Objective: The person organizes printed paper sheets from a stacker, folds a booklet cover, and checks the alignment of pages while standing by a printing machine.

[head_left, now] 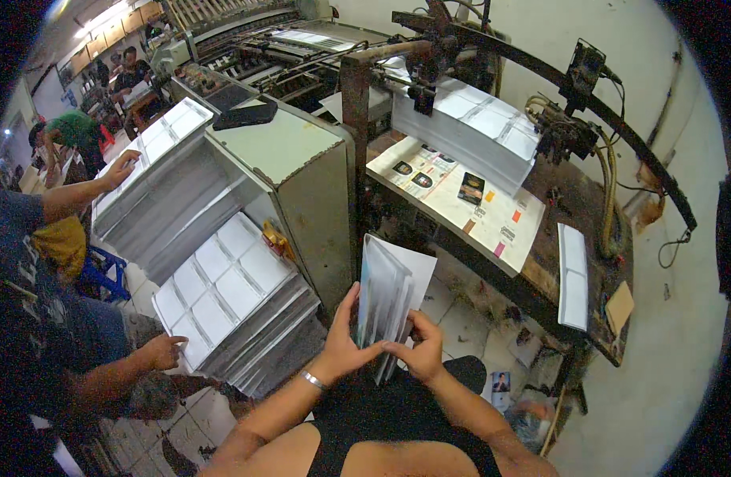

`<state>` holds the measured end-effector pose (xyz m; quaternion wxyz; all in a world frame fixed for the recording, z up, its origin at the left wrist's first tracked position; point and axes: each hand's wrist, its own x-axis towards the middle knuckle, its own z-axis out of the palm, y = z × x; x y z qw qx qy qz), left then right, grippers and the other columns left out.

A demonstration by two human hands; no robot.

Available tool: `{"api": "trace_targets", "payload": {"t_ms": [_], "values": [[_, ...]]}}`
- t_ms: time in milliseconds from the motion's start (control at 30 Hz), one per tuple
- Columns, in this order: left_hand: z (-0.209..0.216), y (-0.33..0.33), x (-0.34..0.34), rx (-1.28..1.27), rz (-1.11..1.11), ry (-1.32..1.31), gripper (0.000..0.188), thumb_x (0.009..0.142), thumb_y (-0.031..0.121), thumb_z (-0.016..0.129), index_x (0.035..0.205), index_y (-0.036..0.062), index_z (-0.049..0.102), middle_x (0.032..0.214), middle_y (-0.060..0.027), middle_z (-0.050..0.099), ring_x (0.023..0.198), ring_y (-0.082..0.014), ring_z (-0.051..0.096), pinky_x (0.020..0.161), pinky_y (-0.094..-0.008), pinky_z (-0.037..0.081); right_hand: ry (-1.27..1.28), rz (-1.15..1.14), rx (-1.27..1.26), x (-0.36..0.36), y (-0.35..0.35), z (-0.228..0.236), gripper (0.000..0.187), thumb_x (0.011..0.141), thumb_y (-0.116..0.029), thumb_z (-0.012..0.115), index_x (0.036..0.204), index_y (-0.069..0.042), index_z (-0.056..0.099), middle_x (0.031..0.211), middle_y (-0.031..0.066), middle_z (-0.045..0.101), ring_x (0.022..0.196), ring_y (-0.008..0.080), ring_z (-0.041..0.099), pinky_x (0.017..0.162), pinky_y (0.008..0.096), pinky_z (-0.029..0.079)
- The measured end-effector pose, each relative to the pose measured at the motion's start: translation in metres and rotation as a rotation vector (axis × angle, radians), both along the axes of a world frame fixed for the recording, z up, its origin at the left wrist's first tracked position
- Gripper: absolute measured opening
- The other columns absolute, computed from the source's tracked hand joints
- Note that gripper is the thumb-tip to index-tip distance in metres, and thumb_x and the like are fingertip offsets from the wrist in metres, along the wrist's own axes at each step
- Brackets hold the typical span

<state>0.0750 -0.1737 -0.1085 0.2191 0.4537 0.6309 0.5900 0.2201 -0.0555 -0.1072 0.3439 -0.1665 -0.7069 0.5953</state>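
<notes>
Pale walls and a floor of light, dirty tiles surround a crowded print room. Nearest, the left hand and the right hand hold a sheaf of paper upright above the person's lap, its leaves slightly fanned. Fingers of both hands are curved in narrowly at its sides, and the two thumbs come together across its near, lower part. A silver band circles the left wrist.

Just left of the sheaf, a large stack of white sheets shows printed panels on top. A co-worker stands at the left; their nearer hand is at the stack's left edge, and their other hand rests on a farther pile of sheets.

Beyond the sheaf stands a pale green metal cabinet with a dark flat object on top. To the right, a worn wooden table carries a colourfully printed sheet, a white paper strip and, farther back, a thick paper block. A curved dark bar arches over it. Farthest, a big press fills the back, with more people at the far left.
</notes>
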Motion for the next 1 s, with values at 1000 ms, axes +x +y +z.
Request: {"api": "trace_targets", "payload": {"t_ms": [1000], "values": [[-0.025,-0.021,-0.019,0.172,-0.151,-0.264,0.059,0.086,0.034,0.078,0.131,0.0080,0.050,0.159,-0.0173,0.034,0.146,-0.0271,0.032,0.120,-0.0434,0.024,0.200,-0.030,-0.255,-0.017,0.017,-0.030,0.034,0.101,-0.012,0.056,0.125,0.011,0.055,0.118,0.0187,0.063,0.104,0.0216,0.061,0.091,0.0349,0.049]]}}
